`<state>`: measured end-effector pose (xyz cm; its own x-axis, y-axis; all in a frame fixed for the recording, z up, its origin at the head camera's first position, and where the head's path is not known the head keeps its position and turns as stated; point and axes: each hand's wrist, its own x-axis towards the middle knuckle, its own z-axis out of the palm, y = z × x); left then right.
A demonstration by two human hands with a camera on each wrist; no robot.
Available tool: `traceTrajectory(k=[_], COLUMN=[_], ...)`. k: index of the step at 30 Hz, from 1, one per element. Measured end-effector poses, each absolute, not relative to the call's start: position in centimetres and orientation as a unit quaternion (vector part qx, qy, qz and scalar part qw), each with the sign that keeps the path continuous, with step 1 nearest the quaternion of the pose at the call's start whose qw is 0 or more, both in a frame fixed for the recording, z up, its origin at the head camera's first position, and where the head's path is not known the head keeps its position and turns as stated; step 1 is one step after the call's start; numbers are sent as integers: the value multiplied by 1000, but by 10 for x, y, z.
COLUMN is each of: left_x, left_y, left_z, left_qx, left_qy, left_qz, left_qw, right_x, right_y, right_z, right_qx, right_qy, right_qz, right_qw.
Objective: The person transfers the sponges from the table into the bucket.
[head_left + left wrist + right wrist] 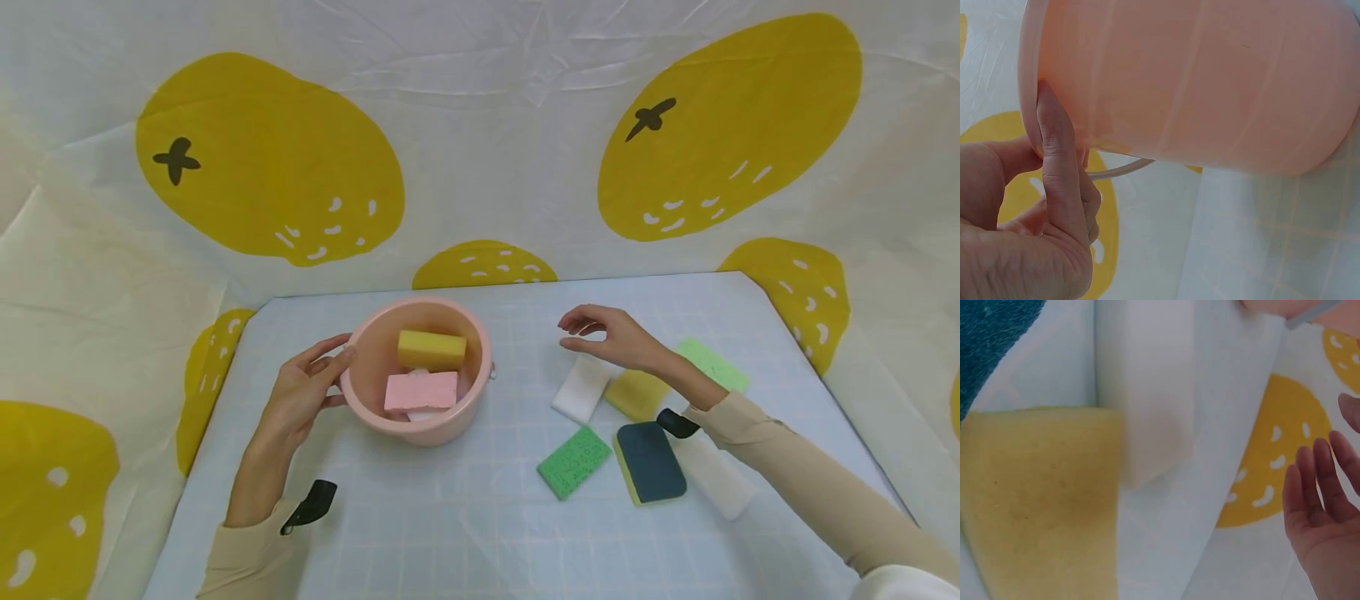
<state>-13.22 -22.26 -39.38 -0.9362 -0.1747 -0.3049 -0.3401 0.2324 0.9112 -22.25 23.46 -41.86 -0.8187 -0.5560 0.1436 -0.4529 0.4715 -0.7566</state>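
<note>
My left hand (300, 387) pinches the rim of a pink bucket (442, 429) at its left side. In the left wrist view, the thumb and fingers of the left hand (1047, 212) straddle the rim, with the handle hanging below. Inside the bucket lie a yellow sponge (431, 350) and a pink sponge (422, 392), over something white that is mostly hidden. Over on the right, my right hand (618, 337) hovers with relaxed, slightly bent fingers and holds nothing. Just below it are a white sponge (581, 389) and a yellow sponge (637, 394).
Nearer me lie a green patterned sponge (574, 462), a dark scrub sponge with a yellow layer (652, 462) and another white sponge (712, 477), partly under the right sleeve. A light green sponge (712, 364) sits behind the right forearm. A lemon-print curtain (495, 167) surrounds the table.
</note>
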Motion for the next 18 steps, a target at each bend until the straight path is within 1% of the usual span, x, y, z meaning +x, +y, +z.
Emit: traceTrajectory(k=[13, 18], left_x=[-133, -133], left_y=[-222, -222], left_z=[-396, -396], left_qx=[-167, -166], left_qy=[778, 778], left_qz=[602, 601], left_qw=[71, 71], right_x=[-219, -216], right_y=[258, 265], right_z=[-451, -462], right_qx=[-282, -282], right_qy=[864, 868], right_qz=[-409, -397], right_qw=[77, 93])
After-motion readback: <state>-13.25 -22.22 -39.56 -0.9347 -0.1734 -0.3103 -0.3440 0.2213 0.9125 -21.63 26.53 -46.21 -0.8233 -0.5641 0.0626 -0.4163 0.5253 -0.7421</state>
